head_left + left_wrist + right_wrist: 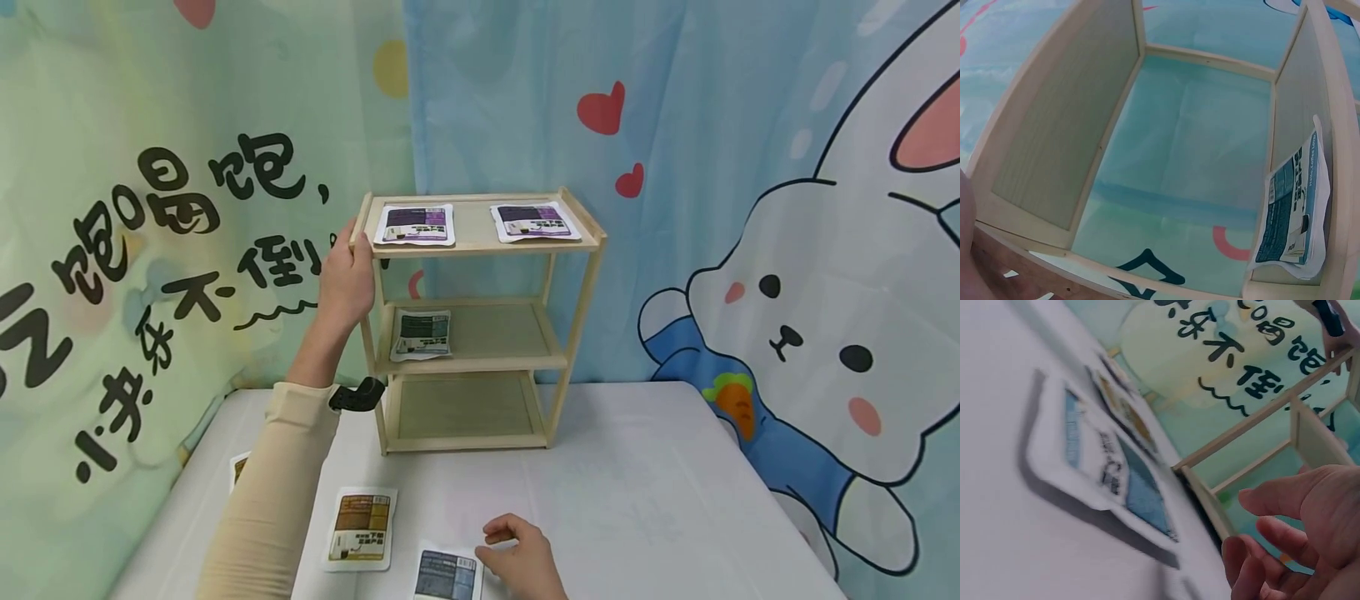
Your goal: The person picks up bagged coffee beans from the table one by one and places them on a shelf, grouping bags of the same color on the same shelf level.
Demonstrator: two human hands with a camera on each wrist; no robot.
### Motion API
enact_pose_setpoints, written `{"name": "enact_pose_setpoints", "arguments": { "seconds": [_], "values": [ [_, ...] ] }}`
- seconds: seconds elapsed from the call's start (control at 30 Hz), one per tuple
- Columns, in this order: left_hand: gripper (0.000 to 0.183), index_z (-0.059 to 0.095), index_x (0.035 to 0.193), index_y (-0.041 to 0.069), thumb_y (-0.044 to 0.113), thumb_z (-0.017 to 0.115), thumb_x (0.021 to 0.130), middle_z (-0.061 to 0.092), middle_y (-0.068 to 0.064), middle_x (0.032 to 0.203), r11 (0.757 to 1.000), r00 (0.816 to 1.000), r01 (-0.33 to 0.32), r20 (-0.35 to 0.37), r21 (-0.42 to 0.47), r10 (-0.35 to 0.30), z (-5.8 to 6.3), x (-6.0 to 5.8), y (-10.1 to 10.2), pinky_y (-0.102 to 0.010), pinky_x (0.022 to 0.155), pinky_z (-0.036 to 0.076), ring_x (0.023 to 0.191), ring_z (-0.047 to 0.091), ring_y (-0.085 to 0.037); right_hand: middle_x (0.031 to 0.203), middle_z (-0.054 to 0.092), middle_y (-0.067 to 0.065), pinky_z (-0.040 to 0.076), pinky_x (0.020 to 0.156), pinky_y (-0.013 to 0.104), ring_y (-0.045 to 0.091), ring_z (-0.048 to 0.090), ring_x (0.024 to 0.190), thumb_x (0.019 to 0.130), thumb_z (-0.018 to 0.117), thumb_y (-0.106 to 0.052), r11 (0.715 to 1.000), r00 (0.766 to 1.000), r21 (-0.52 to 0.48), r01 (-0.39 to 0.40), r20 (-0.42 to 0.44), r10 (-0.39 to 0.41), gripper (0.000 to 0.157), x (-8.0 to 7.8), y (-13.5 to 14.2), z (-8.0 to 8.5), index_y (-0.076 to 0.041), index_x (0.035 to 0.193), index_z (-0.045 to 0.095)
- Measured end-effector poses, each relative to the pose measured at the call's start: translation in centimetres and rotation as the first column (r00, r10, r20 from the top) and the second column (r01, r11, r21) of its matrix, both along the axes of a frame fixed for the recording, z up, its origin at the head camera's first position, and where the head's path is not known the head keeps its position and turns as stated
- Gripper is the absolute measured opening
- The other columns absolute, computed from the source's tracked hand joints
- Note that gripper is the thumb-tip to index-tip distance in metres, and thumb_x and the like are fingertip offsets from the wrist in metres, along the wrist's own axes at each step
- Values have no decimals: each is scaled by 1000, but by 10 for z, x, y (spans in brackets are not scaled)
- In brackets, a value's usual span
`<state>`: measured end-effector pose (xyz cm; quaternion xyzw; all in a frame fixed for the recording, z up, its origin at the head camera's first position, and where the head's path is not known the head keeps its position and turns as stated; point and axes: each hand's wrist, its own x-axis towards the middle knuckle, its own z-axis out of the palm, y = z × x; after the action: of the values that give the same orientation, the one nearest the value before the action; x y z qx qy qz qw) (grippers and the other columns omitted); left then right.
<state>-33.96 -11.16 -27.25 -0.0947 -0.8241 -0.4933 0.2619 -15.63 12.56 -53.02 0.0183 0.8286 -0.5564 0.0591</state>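
Observation:
A three-tier wooden shelf rack (502, 333) stands on the table. My left hand (347, 279) grips the left side of its top tier; in the left wrist view only part of that hand shows at the lower left edge. Low in the head view, my right hand (525, 558) hovers beside a flat packet with a blue label (447, 575), its fingers loosely bent around nothing. The right wrist view shows a gap between this hand and the blue packet (1104, 456). Two purple-labelled packets (416, 225) lie on the top tier. One dark green packet (422, 335) rests at the middle tier's left.
On the white table (637, 483), a brown-labelled packet (362, 529) lies left of the blue one. Another packet (238, 467) is mostly hidden behind my left sleeve (262, 492). Printed curtains (487, 108) hang behind the rack and along the left.

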Motion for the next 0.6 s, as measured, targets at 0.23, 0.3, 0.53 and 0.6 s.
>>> {"name": "enact_pose_setpoints", "arguments": {
  "seconds": [0.23, 0.3, 0.53, 0.6],
  "values": [
    [52, 34, 151, 8, 32, 27, 106, 48, -23, 139, 1000, 1000, -3, 10, 5, 3, 1, 1, 0, -52, 88, 45, 114, 52, -35, 78, 60, -1, 46, 67, 38, 16, 55, 73, 77, 83, -18, 995, 997, 76, -57, 47, 53, 28, 4, -2, -13, -4, 93, 65],
    [52, 34, 151, 8, 32, 27, 106, 48, -23, 139, 1000, 1000, -3, 10, 6, 2, 1, 2, 0, -52, 88, 45, 113, 52, -35, 79, 59, -1, 46, 66, 38, 17, 54, 73, 74, 85, -21, 993, 995, 82, -85, 60, 80, 32, 6, -4, -16, -5, 94, 64],
    [53, 32, 152, 8, 33, 26, 106, 47, -23, 140, 1000, 1000, 2, 17, 6, -2, 1, 1, 1, -52, 89, 44, 115, 51, -35, 86, 50, 5, 46, 65, 45, 22, 49, 73, 72, 85, -38, 958, 986, 254, -136, 133, 104, 51, 5, -15, -19, -5, 100, 59],
    [53, 31, 152, 8, 33, 26, 106, 47, -23, 140, 1000, 1000, 1, 18, 9, -2, 2, 1, 1, -51, 86, 45, 109, 53, -36, 87, 46, 7, 47, 63, 46, 24, 49, 70, 69, 87, -40, 942, 985, 309, -130, 149, 87, 59, 6, -19, -18, -4, 105, 57]
  ]
}}
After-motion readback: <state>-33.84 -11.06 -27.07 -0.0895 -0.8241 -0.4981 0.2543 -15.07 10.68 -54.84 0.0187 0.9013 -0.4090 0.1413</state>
